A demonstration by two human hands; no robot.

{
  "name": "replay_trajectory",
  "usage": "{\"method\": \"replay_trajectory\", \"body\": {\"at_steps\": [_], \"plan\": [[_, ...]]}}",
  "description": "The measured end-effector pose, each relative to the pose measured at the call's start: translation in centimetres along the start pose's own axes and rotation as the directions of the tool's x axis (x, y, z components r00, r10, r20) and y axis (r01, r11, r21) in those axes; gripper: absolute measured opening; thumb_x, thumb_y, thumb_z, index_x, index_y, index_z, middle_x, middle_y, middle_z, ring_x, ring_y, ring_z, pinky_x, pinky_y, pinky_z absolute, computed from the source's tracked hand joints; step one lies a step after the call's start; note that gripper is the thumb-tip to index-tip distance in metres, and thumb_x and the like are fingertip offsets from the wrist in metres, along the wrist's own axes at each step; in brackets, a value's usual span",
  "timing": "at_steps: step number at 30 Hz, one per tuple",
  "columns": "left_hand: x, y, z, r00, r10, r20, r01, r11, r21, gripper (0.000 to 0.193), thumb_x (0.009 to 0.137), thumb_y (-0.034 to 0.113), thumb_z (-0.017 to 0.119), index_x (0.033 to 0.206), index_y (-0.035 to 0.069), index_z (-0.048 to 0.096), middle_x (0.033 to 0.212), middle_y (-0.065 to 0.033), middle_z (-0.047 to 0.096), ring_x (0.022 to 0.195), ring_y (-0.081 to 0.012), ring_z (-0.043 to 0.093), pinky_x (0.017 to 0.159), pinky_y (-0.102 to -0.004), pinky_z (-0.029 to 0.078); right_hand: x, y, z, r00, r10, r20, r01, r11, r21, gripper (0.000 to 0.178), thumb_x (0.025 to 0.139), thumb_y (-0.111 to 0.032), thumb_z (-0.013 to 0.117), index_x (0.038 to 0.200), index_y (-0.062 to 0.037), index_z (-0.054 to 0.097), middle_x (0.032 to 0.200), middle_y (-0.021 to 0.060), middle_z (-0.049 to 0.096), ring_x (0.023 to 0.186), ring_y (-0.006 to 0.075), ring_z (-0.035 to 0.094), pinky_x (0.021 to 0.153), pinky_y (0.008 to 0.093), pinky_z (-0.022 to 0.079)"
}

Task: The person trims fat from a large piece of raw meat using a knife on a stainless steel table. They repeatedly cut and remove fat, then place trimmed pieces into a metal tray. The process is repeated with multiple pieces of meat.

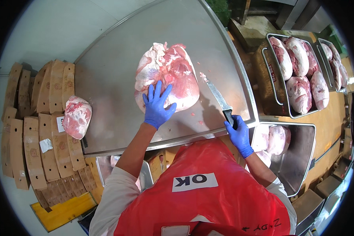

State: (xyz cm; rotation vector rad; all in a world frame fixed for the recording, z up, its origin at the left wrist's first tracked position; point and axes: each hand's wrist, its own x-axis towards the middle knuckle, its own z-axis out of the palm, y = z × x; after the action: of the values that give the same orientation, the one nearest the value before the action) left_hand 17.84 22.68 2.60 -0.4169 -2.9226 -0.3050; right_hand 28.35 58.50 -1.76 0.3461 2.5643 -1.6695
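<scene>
A large piece of raw meat [181, 76] with white fat and pink flesh lies on a steel table [110, 67]. My left hand [158, 108], in a blue glove, rests on its near edge with fingers spread. To the right, my right hand [240, 135], gloved in blue too, grips the black handle of a knife [220, 99]. The blade points up and away to the left, apart from the meat. A small scrap of meat [203, 77] is at the blade's tip, and tiny bits lie scattered close by.
Stacked cardboard boxes [51, 133] stand left of the table, with another meat piece [78, 118] by its left edge. Steel tubs of meat [281, 110] are at the right; a deep steel bin [299, 157] holding meat sits beside my right forearm.
</scene>
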Motion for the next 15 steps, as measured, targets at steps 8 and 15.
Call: {"method": "replay_trajectory", "body": {"at_steps": [8, 15], "plan": [[-2.9, -2.6, -1.6, 0.984, -0.109, 0.141, 0.112, 0.994, -0.011, 0.073, 0.088, 0.043, 0.073, 0.157, 0.032, 0.053, 0.172, -0.0152, 0.033, 0.157, -0.0492, 0.026, 0.122, -0.0700, 0.021, 0.5, -1.0, -0.8, 0.995, -0.034, 0.097, 0.028, 0.997, 0.070, 0.038, 0.094, -0.022, 0.082, 0.119, 0.0022, 0.067, 0.080, 0.0121, 0.070, 0.071, 0.0120, 0.064, 0.067, 0.0323, 0.055], [-3.2, -3.4, -3.5, 0.979, -0.181, 0.096, 0.201, 0.940, -0.276, 0.062, 0.094, 0.029, 0.078, 0.150, 0.013, 0.059, 0.130, -0.0129, 0.069, 0.117, -0.0282, 0.066, 0.106, -0.0424, 0.050, 0.5, -1.4, -1.3, 0.936, -0.255, 0.241, 0.241, 0.966, 0.090, 0.039, 0.091, -0.020, 0.084, 0.122, -0.0006, 0.068, 0.094, 0.0168, 0.074, 0.076, 0.0222, 0.073, 0.072, 0.0355, 0.059]]}}
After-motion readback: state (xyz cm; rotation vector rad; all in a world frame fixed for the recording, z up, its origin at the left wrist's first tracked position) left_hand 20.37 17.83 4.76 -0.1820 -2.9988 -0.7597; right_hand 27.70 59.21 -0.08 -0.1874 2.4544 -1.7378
